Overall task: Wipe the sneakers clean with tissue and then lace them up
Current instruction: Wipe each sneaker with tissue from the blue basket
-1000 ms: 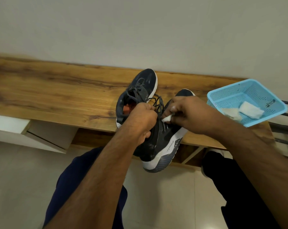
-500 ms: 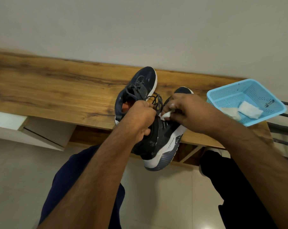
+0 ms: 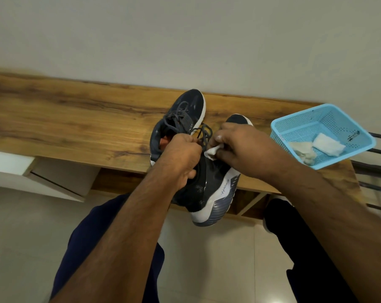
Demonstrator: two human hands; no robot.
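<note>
Pale wall ran behind a long wooden surface (image 3: 65, 119) with a strong dark grain, and a tiled floor (image 3: 27, 237) lay below it. In the head view, two dark sneakers with white soles sat near the middle of the surface. The far sneaker (image 3: 185, 114) rested flat, toe toward the wall, its grey laces loose over the tongue. The near sneaker (image 3: 209, 189) lay just beside it on the right, its heel hanging past the front edge of the surface and its white and grey sole turned to the right.

The left hand (image 3: 180, 156) was curled in a fist at the collar of the near sneaker, gripping the shoe; its fingers (image 3: 185, 138) were bent tight near the dark laces (image 3: 203, 134). The right hand (image 3: 242, 147) was over the middle of the same sneaker, its fingers pinching a small white tissue (image 3: 213, 150) against the upper, just beside the laces. Both forearms reached in from the bottom of the view, above the person's dark trousers (image 3: 93, 248).

At the right end of the surface stood a light blue perforated basket (image 3: 294, 127), tilted in the view, well apart from the sneakers. Two crumpled wads of tissue (image 3: 327, 146) lay inside it, touching each other. Dark bars (image 3: 380, 154) showed at the right edge behind the basket.
</note>
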